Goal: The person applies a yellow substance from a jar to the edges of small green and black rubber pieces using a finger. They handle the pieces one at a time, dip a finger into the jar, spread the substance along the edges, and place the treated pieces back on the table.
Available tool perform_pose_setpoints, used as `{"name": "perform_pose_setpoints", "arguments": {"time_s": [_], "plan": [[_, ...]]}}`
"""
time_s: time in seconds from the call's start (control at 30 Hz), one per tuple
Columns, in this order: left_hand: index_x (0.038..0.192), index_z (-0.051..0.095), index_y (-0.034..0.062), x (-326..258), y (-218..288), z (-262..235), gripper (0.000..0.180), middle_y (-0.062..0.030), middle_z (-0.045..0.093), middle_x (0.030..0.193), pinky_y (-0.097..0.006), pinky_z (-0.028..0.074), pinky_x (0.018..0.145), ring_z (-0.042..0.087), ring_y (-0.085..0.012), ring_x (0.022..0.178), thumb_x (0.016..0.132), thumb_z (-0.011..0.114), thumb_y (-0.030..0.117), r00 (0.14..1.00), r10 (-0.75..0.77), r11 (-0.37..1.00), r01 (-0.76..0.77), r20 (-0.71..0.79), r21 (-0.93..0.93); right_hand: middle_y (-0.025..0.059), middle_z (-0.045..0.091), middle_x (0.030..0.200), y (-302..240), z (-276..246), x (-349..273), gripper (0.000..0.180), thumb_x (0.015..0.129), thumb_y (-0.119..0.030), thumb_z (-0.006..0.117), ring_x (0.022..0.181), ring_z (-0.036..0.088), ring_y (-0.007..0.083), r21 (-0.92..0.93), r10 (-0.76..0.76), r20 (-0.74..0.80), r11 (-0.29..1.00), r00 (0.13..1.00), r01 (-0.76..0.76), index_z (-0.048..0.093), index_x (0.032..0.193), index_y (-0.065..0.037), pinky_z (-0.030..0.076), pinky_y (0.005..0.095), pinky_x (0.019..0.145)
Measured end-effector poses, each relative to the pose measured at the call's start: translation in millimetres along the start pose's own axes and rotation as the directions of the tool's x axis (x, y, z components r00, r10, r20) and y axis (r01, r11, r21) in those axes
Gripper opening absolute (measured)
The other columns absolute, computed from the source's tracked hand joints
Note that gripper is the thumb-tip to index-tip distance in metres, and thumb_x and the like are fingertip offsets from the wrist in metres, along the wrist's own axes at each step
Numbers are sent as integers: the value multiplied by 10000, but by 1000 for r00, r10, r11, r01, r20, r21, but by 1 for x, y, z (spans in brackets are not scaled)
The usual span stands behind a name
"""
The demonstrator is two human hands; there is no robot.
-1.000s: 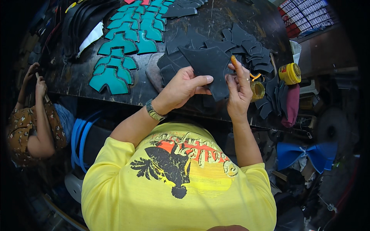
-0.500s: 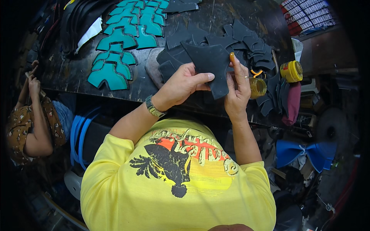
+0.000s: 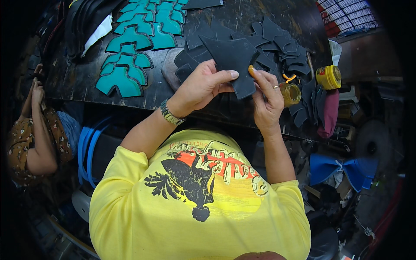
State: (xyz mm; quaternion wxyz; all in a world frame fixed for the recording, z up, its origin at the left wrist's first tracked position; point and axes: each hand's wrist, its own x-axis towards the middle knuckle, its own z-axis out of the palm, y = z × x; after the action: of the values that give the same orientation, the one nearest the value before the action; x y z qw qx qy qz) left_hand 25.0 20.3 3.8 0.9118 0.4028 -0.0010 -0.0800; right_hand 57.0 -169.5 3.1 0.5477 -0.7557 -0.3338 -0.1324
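A flat black shoe-upper-shaped piece (image 3: 232, 52) is held up over the table in my left hand (image 3: 201, 89), its thumb pressed on top and the fingers underneath. My right hand (image 3: 268, 97) is at the piece's right edge, the index fingertip coated in yellow-brown glue (image 3: 251, 70) and touching that edge. Its thumb stays apart from the index finger, beside the piece's lower end. Close to the right hand is an open jar (image 3: 291, 94) of amber glue. More black pieces (image 3: 277, 47) lie overlapped behind and to the right.
Rows of overlapping green pieces with dark edges (image 3: 123, 80) cover the table's left part. A yellow jar (image 3: 328, 78) and a maroon cloth (image 3: 330, 115) lie at the right, near orange-handled scissors (image 3: 290, 78). Another person's hands (image 3: 38, 89) show at the far left.
The right index fingertip has moved left and down onto the black piece's edge, from just beyond it. The held piece has shifted slightly left and up.
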Motion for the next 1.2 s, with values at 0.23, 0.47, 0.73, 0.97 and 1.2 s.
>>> {"name": "perform_pose_setpoints", "arguments": {"time_s": [0.23,0.47,0.73,0.97,1.2], "plan": [[903,588,11,7,-5,-3,87,-99,714,926,-288,615,772,721,-156,865,940,655,53,999,-38,998,38,-7,-43,92,623,1036,3,-13,-5,440,831,180,598,852,624,171,-25,-40,71,999,997,42,696,1192,-51,495,254,760],[940,597,-6,15,-8,-1,97,-86,707,902,-234,618,655,716,-139,762,935,664,64,995,-96,990,94,-9,-104,95,627,1005,6,-17,-22,495,773,167,641,806,622,199,-179,-163,27,970,986,165,706,1195,-82,504,279,722],[979,533,-23,20,-9,1,175,-114,695,902,-247,625,629,718,-156,760,927,676,65,989,-72,997,70,-130,-17,69,603,940,6,-21,-23,558,718,105,692,706,557,213,-495,-353,95,794,931,352,726,1197,-180,451,339,636],[964,501,-21,23,-9,7,210,-131,677,960,-281,629,686,717,-187,835,923,685,73,990,-36,999,41,-139,33,60,577,917,4,-17,-26,527,707,79,687,702,540,213,-490,-339,191,780,921,389,742,1162,-182,441,357,645],[1051,542,-40,44,-12,-6,223,-117,671,992,-311,622,711,703,-195,871,923,679,81,981,66,990,-41,-184,137,77,582,926,4,-8,-33,545,694,94,687,692,546,216,-348,-269,158,885,950,309,704,1193,-124,457,319,606]]}}
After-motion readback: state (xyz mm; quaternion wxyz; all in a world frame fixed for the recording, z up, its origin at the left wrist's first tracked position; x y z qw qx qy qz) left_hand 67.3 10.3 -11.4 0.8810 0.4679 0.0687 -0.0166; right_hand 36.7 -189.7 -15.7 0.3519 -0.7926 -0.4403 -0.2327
